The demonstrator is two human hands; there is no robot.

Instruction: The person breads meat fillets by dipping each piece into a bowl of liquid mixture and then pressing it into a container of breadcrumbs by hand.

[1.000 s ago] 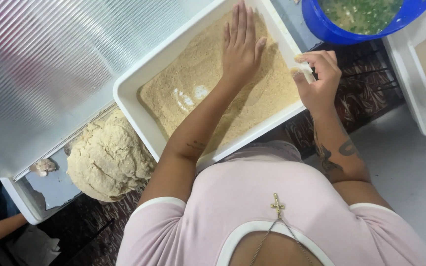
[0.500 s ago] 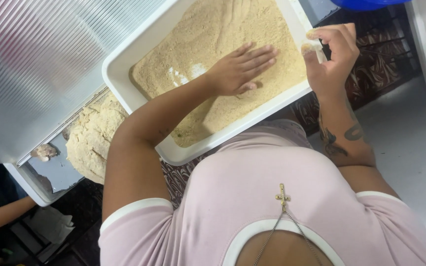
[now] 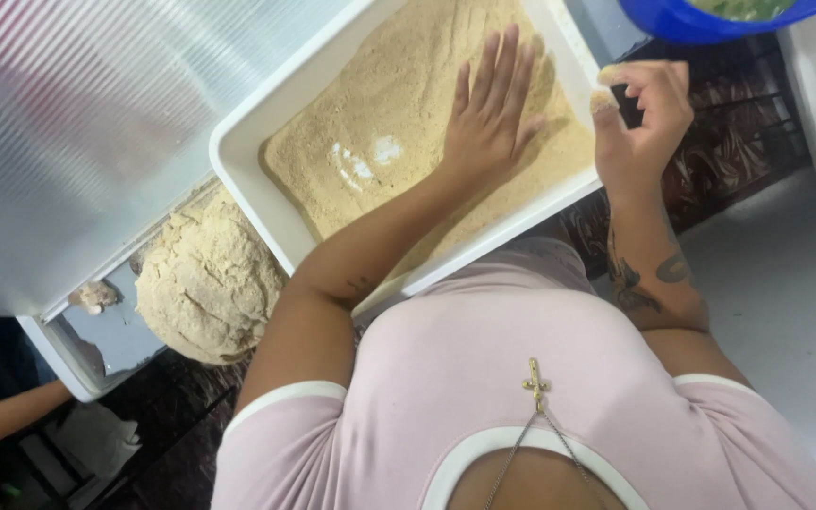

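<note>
Left hand (image 3: 488,123) flat, fingers spread wide, pressed on crumbs (image 3: 399,123) in white tray (image 3: 238,161). Right hand (image 3: 639,118) just right of tray's edge, fingers curled narrow, pinching crumbs. Dough mound (image 3: 205,279) left, blue bowl (image 3: 682,19) far right.

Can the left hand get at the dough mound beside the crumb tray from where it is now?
Probably yes. The left hand lies flat on the crumbs in the white tray; the dough mound sits just past the tray's wall, with nothing covering it.
</note>
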